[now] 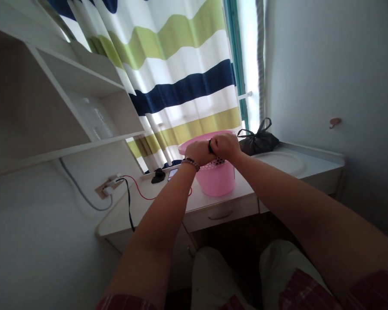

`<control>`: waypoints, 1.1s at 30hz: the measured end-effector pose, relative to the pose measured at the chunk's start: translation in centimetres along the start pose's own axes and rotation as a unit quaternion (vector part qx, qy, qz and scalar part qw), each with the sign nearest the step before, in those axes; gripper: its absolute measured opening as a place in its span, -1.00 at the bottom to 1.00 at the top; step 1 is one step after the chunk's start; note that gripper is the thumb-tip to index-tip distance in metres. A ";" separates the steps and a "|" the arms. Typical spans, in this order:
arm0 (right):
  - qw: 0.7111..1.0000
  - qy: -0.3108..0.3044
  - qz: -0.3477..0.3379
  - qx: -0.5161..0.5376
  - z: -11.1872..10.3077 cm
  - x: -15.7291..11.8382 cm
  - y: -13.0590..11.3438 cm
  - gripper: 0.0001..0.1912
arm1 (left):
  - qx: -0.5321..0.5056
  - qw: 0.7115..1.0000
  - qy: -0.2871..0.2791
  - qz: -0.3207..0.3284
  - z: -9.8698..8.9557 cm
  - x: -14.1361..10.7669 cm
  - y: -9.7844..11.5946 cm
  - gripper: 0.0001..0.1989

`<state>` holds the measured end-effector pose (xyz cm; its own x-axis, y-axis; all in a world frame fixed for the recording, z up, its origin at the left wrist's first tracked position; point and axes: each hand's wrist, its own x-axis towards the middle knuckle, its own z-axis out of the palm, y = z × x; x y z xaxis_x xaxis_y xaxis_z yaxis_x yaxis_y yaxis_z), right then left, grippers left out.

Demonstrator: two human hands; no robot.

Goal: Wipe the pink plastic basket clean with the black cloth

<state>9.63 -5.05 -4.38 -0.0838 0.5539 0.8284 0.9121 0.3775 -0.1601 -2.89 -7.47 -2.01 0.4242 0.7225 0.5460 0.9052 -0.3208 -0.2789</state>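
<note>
A pink bucket (216,183) with a band of holes around its upper part stands on the white desk. Behind my hands shows its wide pink rim or lid (194,140); I cannot tell which. My left hand (198,152), with a beaded bracelet at the wrist, is closed above the bucket. Right beside it, touching it, my right hand (225,145) is closed too. A bit of black material (210,147) shows between the two fists, but its kind is unclear. My hands hide most of the bucket's top.
A tied black plastic bag (259,141) sits at the back right, near a white round lid (278,162). On the left lie a phone (172,174), a small black object (158,175) and cables from a wall socket (108,188). A shelf (84,99) hangs upper left; a striped curtain (181,82) is behind.
</note>
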 end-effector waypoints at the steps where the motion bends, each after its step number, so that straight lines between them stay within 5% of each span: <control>1: 1.000 0.000 -0.002 0.000 0.1 0.0 0.0 -0.54 | -0.001 1.000 -0.006 0.001 0.0 0.1 0.0 -0.66; 13: 0.994 -0.043 -0.098 -0.009 -1.3 1.2 5.6 -0.53 | -0.016 0.997 0.014 0.072 -0.1 -0.3 -4.4 -0.36; 18: 0.997 -0.018 -0.058 -0.041 -1.0 1.1 4.5 -0.52 | -0.027 0.996 -0.023 0.084 -0.5 0.1 -6.0 -0.40; 27: 0.999 -0.018 0.000 -0.028 0.0 0.8 0.1 -0.52 | 0.009 0.994 -0.057 0.090 -1.2 1.1 -1.1 -0.52; 33: 0.999 -0.018 -0.001 -0.030 0.0 0.6 0.0 -0.50 | 0.002 0.997 -0.048 0.055 -0.4 1.1 -1.6 -0.52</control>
<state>9.58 -4.76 -3.91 -0.0984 0.5805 0.8083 0.9340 0.3343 -0.1264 -3.84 -6.37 -0.67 0.5170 0.7384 0.4330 0.8527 -0.3998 -0.3362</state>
